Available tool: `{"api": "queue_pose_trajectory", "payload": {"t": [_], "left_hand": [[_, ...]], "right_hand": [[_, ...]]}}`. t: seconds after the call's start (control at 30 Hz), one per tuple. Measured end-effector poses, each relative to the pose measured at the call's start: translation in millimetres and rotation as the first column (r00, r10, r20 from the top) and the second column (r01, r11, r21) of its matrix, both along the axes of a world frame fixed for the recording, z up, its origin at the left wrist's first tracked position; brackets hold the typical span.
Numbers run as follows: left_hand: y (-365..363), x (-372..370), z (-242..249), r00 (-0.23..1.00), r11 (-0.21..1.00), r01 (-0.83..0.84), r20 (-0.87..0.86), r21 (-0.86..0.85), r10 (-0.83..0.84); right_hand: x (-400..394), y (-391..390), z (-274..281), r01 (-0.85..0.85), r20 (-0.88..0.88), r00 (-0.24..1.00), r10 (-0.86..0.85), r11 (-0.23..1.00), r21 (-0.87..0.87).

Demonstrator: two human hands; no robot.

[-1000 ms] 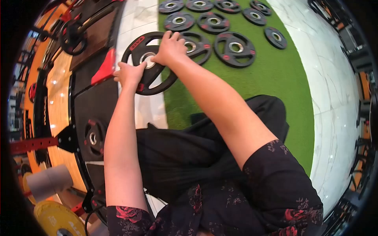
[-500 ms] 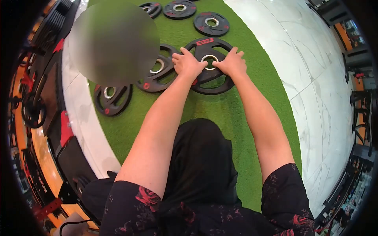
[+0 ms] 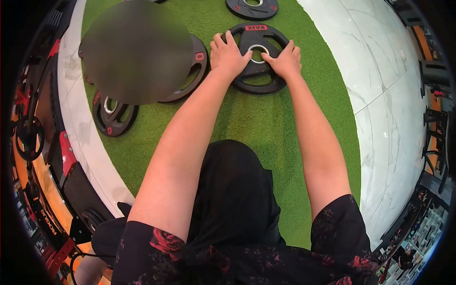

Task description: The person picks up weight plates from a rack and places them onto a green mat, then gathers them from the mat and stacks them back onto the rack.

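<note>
A black weight plate [image 3: 255, 80] with a red label and a silver centre ring lies on green turf, between both my hands. My left hand [image 3: 228, 57] grips its left side, fingers curled at the outer cutout and thumb reaching to the ring. On the opposite side my right hand [image 3: 285, 61] mirrors it, thumb at the ring and fingers over the right rim. Left of it, another black plate [image 3: 199, 71] with a red mark is partly hidden by a round blurred patch.
A smaller plate [image 3: 115, 118] rests at the left, near the turf's edge. Beyond the held plate lies one more plate [image 3: 251, 9]. White marble-look tiles [image 3: 380, 95] border the turf [image 3: 313, 152]. Gym equipment [image 3: 31, 137] stands along the left.
The view has shifted, so the plates sit higher in the picture. The held plate is now slightly right, with a gap to the left plate, whose red mark shows at a different place.
</note>
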State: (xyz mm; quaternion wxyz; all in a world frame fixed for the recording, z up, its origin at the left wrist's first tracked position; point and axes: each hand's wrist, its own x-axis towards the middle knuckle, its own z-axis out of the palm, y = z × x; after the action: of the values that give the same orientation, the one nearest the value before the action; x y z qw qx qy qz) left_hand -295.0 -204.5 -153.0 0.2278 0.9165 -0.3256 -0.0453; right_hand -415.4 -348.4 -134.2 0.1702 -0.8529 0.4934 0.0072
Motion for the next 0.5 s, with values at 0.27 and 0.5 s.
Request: {"api": "queue_pose_trajectory", "payload": {"t": [0.27, 0.5], "left_hand": [[166.5, 50.8, 51.3, 0.999, 0.967, -0.018, -0.042, -0.256, 0.008], [466.8, 128.6, 126.9, 0.901, 0.884, -0.422, 0.018, -0.203, 0.434]], "right_hand": [[26.2, 86.2, 48.6, -0.167, 0.123, 0.978, 0.168, 0.986, -0.019], [146.6, 316.8, 97.5, -0.667, 0.513, 0.663, 0.545, 0.741, 0.074]]}}
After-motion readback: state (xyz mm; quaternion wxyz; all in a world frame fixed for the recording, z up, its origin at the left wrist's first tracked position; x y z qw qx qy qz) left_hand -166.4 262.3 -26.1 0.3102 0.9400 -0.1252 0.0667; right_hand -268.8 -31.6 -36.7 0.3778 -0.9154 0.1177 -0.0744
